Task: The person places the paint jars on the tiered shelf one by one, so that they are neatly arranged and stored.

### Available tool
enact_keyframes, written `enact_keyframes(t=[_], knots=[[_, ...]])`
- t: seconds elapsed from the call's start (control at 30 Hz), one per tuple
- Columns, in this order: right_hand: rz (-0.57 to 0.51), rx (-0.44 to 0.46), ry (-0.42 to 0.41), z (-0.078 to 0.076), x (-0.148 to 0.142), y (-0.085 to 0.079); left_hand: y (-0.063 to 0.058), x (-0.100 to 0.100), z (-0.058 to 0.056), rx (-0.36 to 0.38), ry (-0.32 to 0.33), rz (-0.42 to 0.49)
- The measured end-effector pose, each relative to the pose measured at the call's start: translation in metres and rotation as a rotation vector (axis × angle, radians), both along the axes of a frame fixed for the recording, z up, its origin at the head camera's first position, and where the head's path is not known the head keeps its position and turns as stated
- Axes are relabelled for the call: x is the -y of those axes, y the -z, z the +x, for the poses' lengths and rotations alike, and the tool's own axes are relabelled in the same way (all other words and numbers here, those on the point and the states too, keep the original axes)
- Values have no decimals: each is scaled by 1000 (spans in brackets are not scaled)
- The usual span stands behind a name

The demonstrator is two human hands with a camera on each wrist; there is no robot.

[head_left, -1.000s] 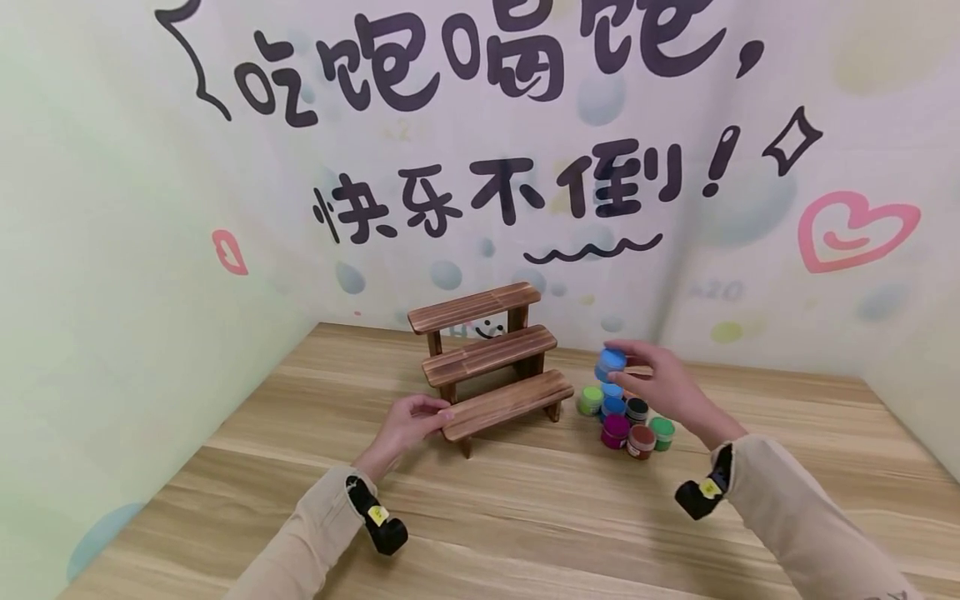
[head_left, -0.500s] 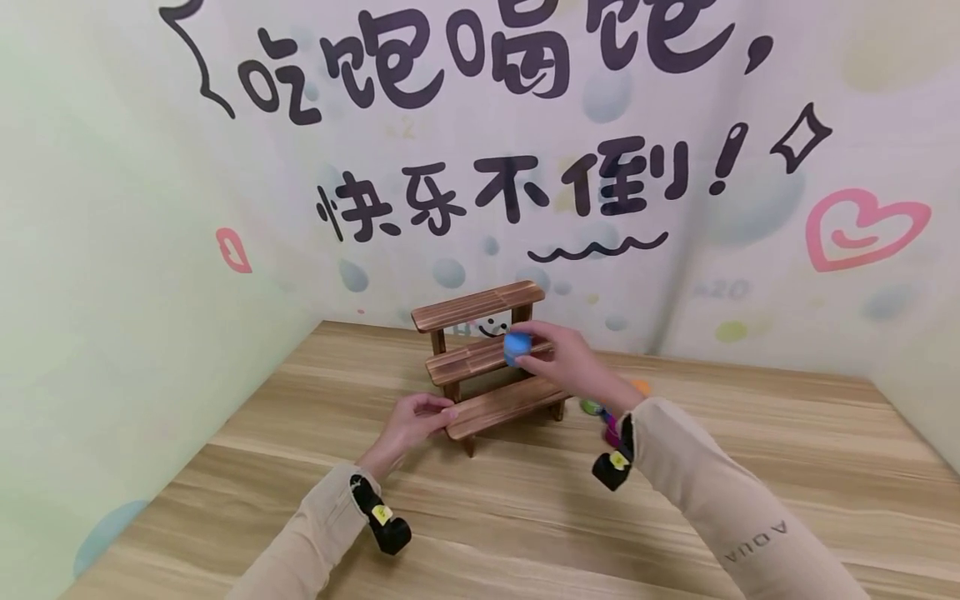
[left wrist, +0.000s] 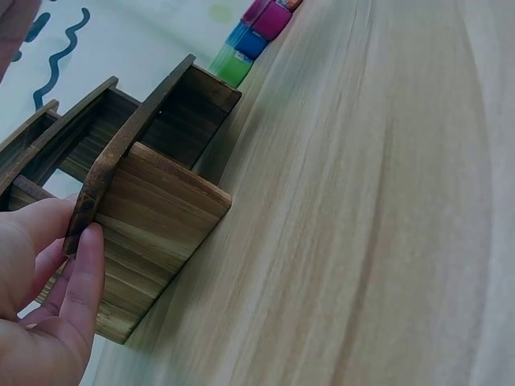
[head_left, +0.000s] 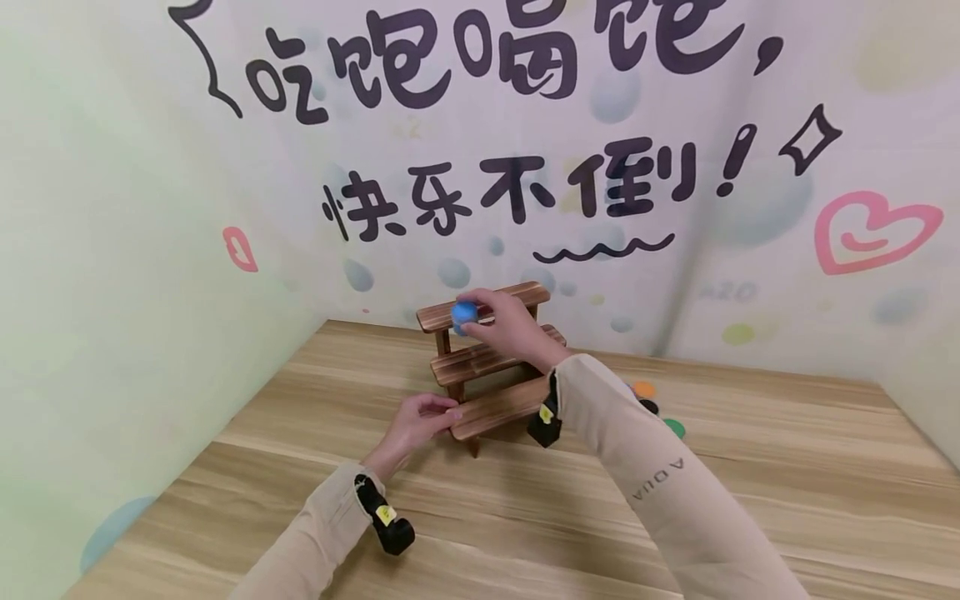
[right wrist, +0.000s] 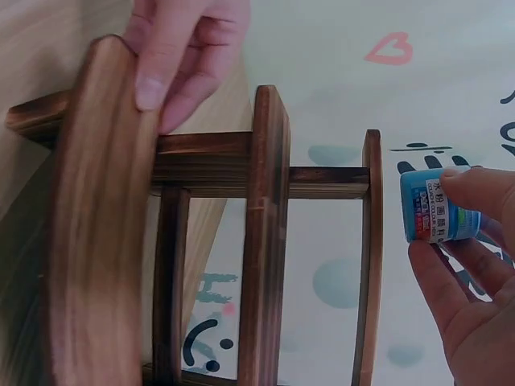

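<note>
A brown wooden three-step stand (head_left: 480, 364) stands on the table. At the left end of its lowest step, my left hand (head_left: 415, 427) pinches the board between thumb and fingers; the left wrist view shows this grip on the step's edge (left wrist: 95, 189). My right hand (head_left: 513, 325) holds a small blue paint jar (head_left: 464, 317) by the top step's left end. In the right wrist view the labelled paint jar (right wrist: 438, 205) sits between thumb and fingers, apart from the top step (right wrist: 372, 257).
Several more paint jars stand right of the stand, mostly hidden by the right sleeve (head_left: 660, 467); an orange lid (head_left: 643, 389) and a green lid (head_left: 674, 427) show. Behind the wooden table (head_left: 480, 525) hangs a printed backdrop (head_left: 750, 275).
My right hand has carried the blue paint jar from above the other jars leftward to the top step's left end. The left hand keeps its hold on the lowest step.
</note>
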State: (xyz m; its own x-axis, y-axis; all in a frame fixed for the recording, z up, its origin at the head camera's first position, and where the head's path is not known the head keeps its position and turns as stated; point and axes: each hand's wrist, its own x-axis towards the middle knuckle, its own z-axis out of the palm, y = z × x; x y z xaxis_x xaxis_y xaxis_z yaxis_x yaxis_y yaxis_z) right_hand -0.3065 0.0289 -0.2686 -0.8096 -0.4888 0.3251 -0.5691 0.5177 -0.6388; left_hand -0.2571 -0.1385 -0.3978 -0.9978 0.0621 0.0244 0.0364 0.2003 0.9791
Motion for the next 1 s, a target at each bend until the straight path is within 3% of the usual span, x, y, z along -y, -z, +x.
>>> enact_keyframes(t=[0.23, 0.47, 0.73, 1.0], knots=[[-52, 38, 2, -12, 18, -3, 1, 1, 0, -3, 9, -1], [-113, 43, 60, -23, 29, 12, 1, 0, 0, 7, 6, 11], [-169, -26, 56, -26, 31, 23, 2, 1, 1, -4, 28, 27], [-167, -9, 28, -26, 28, 25, 1, -1, 1, -1, 5, 20]])
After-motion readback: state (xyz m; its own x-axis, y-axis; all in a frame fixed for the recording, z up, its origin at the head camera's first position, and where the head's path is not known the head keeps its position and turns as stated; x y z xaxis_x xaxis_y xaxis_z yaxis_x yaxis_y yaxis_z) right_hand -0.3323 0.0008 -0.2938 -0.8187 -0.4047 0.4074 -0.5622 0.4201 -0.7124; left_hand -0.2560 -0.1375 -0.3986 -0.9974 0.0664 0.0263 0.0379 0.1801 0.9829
